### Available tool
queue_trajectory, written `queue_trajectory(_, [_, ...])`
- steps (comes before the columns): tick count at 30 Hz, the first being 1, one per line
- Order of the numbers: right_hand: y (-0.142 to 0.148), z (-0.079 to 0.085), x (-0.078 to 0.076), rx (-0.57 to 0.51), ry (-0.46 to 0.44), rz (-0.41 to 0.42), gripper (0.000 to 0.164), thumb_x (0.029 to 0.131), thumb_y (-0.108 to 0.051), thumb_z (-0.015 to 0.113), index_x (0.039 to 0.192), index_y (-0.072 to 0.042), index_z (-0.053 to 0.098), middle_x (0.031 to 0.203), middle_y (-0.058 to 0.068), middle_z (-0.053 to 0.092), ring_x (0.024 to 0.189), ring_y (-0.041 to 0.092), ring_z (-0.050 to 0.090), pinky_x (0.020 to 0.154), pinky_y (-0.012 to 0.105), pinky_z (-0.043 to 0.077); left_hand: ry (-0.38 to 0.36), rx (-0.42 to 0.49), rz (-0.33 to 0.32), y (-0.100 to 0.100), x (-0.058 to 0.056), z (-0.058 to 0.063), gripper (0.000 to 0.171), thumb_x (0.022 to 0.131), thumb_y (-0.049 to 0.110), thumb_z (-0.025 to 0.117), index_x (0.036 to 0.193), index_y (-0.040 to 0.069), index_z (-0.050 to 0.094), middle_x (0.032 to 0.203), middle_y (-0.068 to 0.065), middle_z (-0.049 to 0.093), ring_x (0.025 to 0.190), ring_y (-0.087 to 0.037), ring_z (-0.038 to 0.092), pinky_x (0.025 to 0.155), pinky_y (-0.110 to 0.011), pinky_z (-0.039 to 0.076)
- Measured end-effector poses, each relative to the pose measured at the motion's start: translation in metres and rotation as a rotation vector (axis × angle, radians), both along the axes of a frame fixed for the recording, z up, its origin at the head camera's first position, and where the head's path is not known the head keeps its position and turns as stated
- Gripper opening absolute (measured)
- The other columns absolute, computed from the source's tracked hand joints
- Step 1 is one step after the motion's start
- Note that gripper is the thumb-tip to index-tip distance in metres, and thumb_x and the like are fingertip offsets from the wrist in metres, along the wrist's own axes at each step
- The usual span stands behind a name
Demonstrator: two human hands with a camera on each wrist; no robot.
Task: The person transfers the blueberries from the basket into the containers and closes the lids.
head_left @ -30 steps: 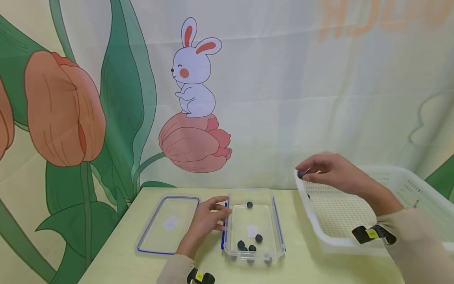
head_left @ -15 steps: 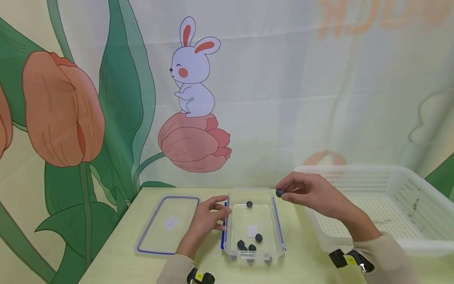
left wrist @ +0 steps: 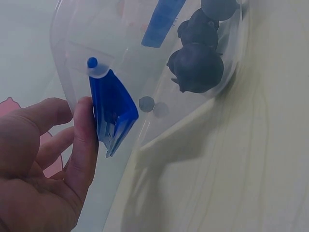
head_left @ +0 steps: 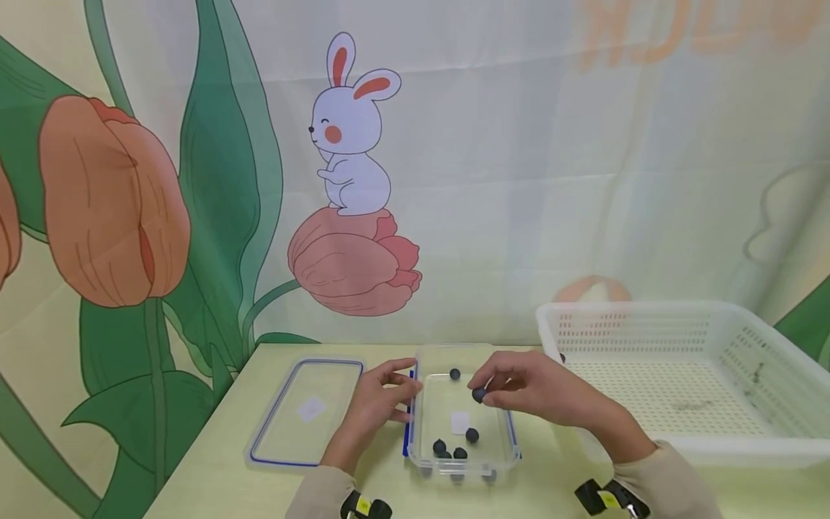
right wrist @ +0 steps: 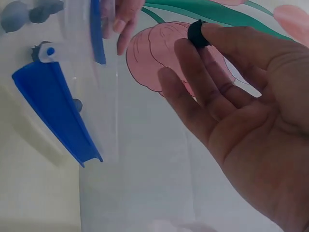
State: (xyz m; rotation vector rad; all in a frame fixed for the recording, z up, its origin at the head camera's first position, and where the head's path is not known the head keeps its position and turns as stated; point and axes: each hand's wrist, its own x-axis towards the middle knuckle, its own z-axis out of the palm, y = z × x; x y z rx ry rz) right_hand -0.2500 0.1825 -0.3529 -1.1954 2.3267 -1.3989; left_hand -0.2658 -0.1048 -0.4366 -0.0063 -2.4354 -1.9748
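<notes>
My right hand (head_left: 545,389) pinches a blueberry (head_left: 479,394) between thumb and fingertips, over the right side of a clear plastic food container (head_left: 436,404). In the right wrist view the blueberry (right wrist: 197,34) shows dark at the fingertips. Several blueberries (head_left: 472,435) lie in the container, most near its front end, one (head_left: 455,374) toward the back. My left hand (head_left: 372,404) rests its spread fingers against the container's left side. Up close in the left wrist view, those fingers touch a blue side latch (left wrist: 113,108) that hangs unfastened.
A clear lid with a blue seal (head_left: 279,432) lies flat left of the container. On the right stands a large white perforated basket (head_left: 681,443), a dark berry (head_left: 562,357) at its left wall. A printed cloth with a rabbit (head_left: 357,180) hangs behind the table.
My right hand has carried the blueberry from the basket's left rim leftward and down, over the container. The left hand stays at the container's side.
</notes>
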Motion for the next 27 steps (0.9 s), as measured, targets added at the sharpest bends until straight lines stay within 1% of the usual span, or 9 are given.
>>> queue_trajectory(4, [-0.005,-0.006,0.003,0.051,-0.062,0.048,0.018,0.1,-0.007,0.073,0.117,-0.012,0.076,0.114,0.005,0.073,0.095,0.021,0.074,0.088,0.033,0.062,0.004,0.0,-0.006,0.0,0.0,-0.001,0.047,0.098,0.014,0.076,0.144,0.01,0.066,0.109,-0.011,0.066,0.085,-0.021,0.07,0.065,-0.034,0.065])
queue_trajectory(6, [-0.008,-0.009,0.004,0.083,-0.088,0.063,0.016,0.1,-0.006,0.073,0.115,-0.011,0.076,0.113,0.005,0.073,0.094,0.019,0.074,0.086,0.032,0.062,0.008,0.0,-0.003,-0.001,-0.001,-0.001,0.047,0.098,0.014,0.076,0.144,0.01,0.066,0.109,-0.012,0.065,0.085,-0.022,0.07,0.065,-0.034,0.065])
queue_trajectory(10, [-0.013,-0.014,0.005,0.145,-0.104,0.076,0.015,0.098,-0.004,0.073,0.112,-0.009,0.077,0.11,0.004,0.074,0.09,0.015,0.074,0.084,0.028,0.06,0.01,0.002,0.002,0.0,-0.001,-0.001,0.047,0.098,0.014,0.076,0.144,0.01,0.066,0.109,-0.012,0.065,0.085,-0.022,0.07,0.066,-0.034,0.065])
queue_trajectory(12, [-0.015,-0.016,0.005,0.161,-0.107,0.082,0.015,0.097,-0.002,0.073,0.111,-0.006,0.077,0.11,0.005,0.074,0.089,0.015,0.074,0.082,0.028,0.06,0.008,0.002,0.003,0.0,-0.001,-0.001,0.047,0.098,0.014,0.076,0.144,0.011,0.066,0.109,-0.012,0.066,0.085,-0.022,0.07,0.066,-0.034,0.065])
queue_trajectory(18, [-0.017,-0.02,0.005,0.19,-0.107,0.088,0.017,0.095,0.001,0.074,0.109,-0.006,0.078,0.108,0.0,0.074,0.089,0.013,0.073,0.079,0.027,0.06,0.012,0.005,-0.003,0.0,-0.001,0.0,0.047,0.098,0.014,0.077,0.144,0.01,0.066,0.109,-0.012,0.066,0.085,-0.022,0.071,0.065,-0.034,0.065])
queue_trajectory(22, [-0.018,-0.021,0.006,0.207,-0.094,0.096,0.017,0.094,0.002,0.074,0.108,-0.007,0.078,0.107,-0.002,0.074,0.089,0.012,0.072,0.081,0.026,0.06,0.007,0.008,-0.002,0.001,0.0,0.001,0.048,0.098,0.015,0.077,0.144,0.01,0.066,0.11,-0.013,0.066,0.086,-0.022,0.071,0.065,-0.033,0.065])
queue_trajectory(27, [-0.017,-0.021,0.005,0.231,-0.071,0.093,0.018,0.093,0.002,0.074,0.107,-0.01,0.078,0.106,-0.006,0.074,0.089,0.008,0.07,0.083,0.027,0.06,0.011,0.014,-0.005,0.0,0.002,0.0,0.049,0.098,0.015,0.078,0.145,0.009,0.065,0.11,-0.013,0.065,0.085,-0.022,0.071,0.064,-0.033,0.065])
